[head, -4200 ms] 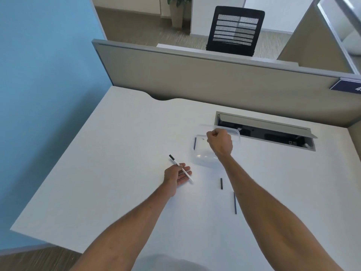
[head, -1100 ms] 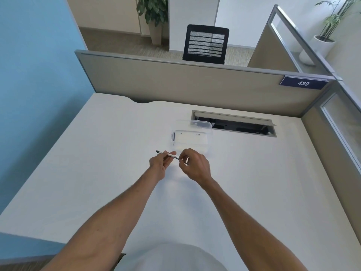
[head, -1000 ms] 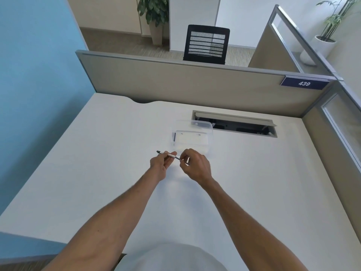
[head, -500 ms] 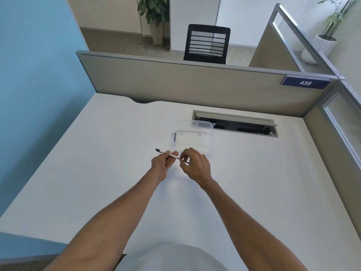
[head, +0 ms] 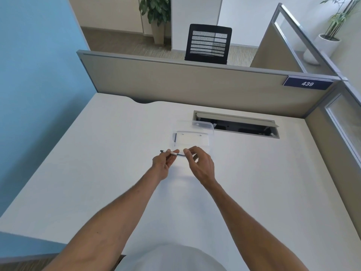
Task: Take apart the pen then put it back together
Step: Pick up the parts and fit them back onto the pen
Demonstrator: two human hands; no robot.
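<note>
Seen from above, looking down along two bare forearms reaching out over a white desk (head: 97,153).

Left hand (head: 162,165) curled, thumb and fingertips pinched narrowly around a thin white pen (head: 172,153), held just above the desk surface. Pen lying almost level, dark tip poking out to the left of the left fingers, other end reaching across to the fingertips of the right hand (head: 201,165). Right thumb and forefinger closed narrowly on that end of the pen; remaining right fingers spread loosely and curved, not touching it. Too small to tell whether a separate piece sits between the right fingertips.

Just beyond the fingertips of both hands, a clear plastic box (head: 192,137), open, with its clear lid (head: 203,125) leaning at the far side. Inside the box, along the wall nearest the left fingers' side, a short dark stick-like piece (head: 175,137). Box apart from both hands, not touched.

Farther beyond the right fingers, a long rectangular cable slot (head: 237,124) cut into the desk, flap raised, dark inside. Behind that, a grey-beige divider panel (head: 185,85) along the far edge, carrying a dark blue sign (head: 307,83) reading 439 at the right end. Past the divider, a black mesh-backed chair (head: 208,44). Blue wall (head: 35,65) well to the left of the left hand.
</note>
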